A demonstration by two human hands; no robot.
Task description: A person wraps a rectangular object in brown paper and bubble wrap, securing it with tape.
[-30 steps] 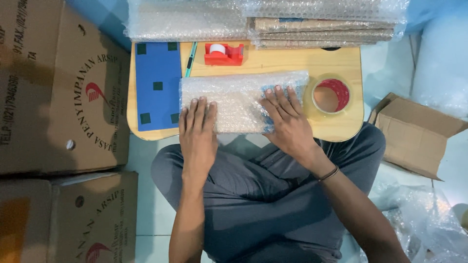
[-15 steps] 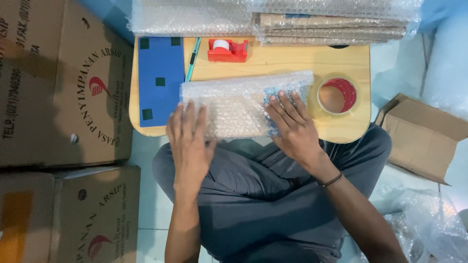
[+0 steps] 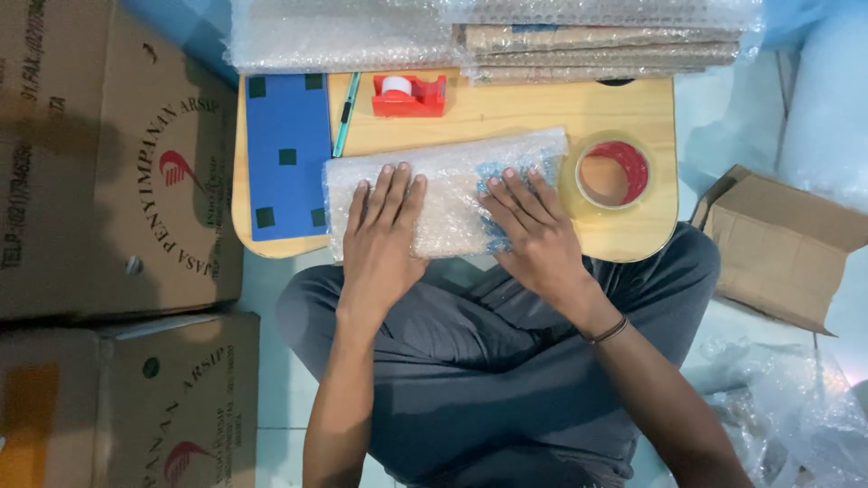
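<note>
While both hands press flat, I note bubble-wrapped parcel (image 3: 448,194) at near edge of small wooden table (image 3: 506,113); left hand (image 3: 384,239), right hand (image 3: 533,230) fingers spread, gripping nothing; wrap folded over; no tape seen on it yet; tape roll (image 3: 608,176) just beside, untouched.

The bubble-wrapped parcel (image 3: 448,194) looks clear, bumpy plastic. Under it, the table (image 3: 506,113) shows smooth, pale wood grain. At 3 o'clock the tape roll (image 3: 608,176) gleams glossy; at 12, the red dispenser (image 3: 410,96) is shiny plastic.
</note>
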